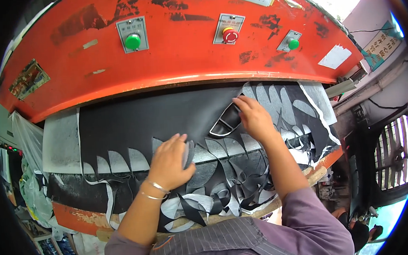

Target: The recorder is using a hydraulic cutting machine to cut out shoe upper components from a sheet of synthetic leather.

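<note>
My right hand [256,119] grips the upper end of a cutting die [221,126], a pointed metal outline with a crossbar. The die rests on a black sheet of material [140,119], beside a row of curved cut-outs along its near and right edges. Lower and to the left, my left hand [169,161] is closed around a small stack of curved cut pieces [188,153], its thumb on the near side. How many pieces it holds I cannot make out.
A red press beam [178,60] spans the far side, with green buttons [133,41] and a red knob [230,34]. Curled black and white scraps [216,202] heap along the near edge. Plastic bags [34,194] hang at the left. Another person [361,230] is partly visible lower right.
</note>
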Demonstrator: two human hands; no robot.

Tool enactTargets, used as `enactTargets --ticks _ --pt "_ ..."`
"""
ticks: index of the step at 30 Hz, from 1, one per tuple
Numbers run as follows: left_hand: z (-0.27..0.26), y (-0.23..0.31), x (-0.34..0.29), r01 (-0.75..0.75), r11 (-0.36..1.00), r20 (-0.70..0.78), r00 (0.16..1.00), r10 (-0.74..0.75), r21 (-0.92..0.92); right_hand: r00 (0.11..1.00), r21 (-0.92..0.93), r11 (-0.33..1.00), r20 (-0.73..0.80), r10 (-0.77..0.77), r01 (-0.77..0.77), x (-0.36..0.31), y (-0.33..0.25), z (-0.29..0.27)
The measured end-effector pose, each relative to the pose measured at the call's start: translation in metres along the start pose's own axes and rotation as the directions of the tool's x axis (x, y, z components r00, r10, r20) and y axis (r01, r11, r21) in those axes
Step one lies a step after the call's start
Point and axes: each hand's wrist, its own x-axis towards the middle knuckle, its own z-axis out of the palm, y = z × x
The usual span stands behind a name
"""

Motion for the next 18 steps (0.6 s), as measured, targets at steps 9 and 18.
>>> enactTargets --ticks 9,18 --pt "0.037 -0.014 -0.018 -0.154 0.987 0.111 0.983 0.149 0.037 0.975 -0.065 0.983 0.156 -0.160 0.172 0.019 0.019 -0.002" --pt "0.045 -0.019 -0.013 -0.166 0.985 0.099 0.982 0.161 0.050 0.639 0.382 0.512 0.480 0.601 -0.769 0.048 -0.028 0.013"
